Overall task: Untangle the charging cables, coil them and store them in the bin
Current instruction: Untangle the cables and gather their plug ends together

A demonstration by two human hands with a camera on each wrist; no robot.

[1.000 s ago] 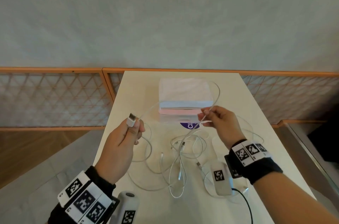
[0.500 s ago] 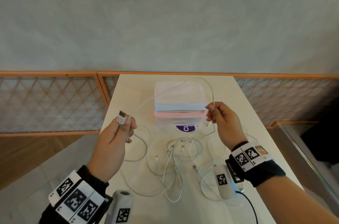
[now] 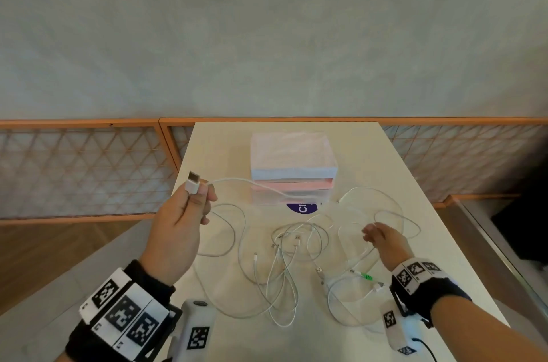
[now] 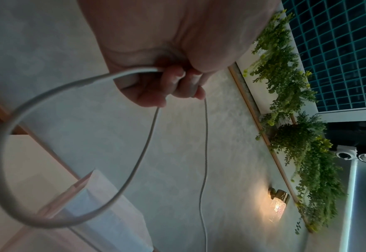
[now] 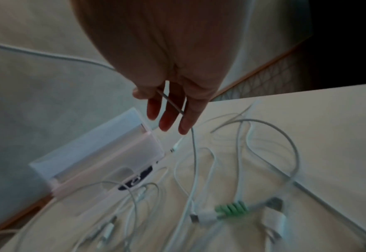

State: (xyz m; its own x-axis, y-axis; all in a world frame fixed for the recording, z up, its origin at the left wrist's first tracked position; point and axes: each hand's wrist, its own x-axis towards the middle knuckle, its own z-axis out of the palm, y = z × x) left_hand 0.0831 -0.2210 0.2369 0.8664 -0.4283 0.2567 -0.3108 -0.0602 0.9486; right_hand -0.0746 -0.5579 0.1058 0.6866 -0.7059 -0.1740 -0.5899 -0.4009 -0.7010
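— Fingers (image 3: 204,198) of left hand (image 3: 178,231) curled round one white plug (image 3: 192,182), held up over left side of table (image 3: 415,183); right hand (image 3: 385,243) lower, over right side, fingers straight and loose, one thin cord lying across them

— Counts?

— Two hands, one table, one bin (image 3: 292,166). Cables (image 3: 284,258): several, all white, looped over one another in front of bin; exact number hard to tell. One green sleeve (image 3: 367,276) on a cord near right wrist

— Anything seen from wrists only?

— From left wrist: cord bent in a wide loop out of clenched fingers (image 4: 171,85), second strand hanging straight down; plants (image 4: 296,119) and lit lamp (image 4: 277,206) on wall. From right wrist: cord crossing straight fingers (image 5: 169,112), green ribbed sleeve beside a plug, dark round label on bin front

— Bin itself?

— Pale, see-through, pink band round middle, at far middle of table, touching none of either hand; held cord running from plug across its front down to tangle
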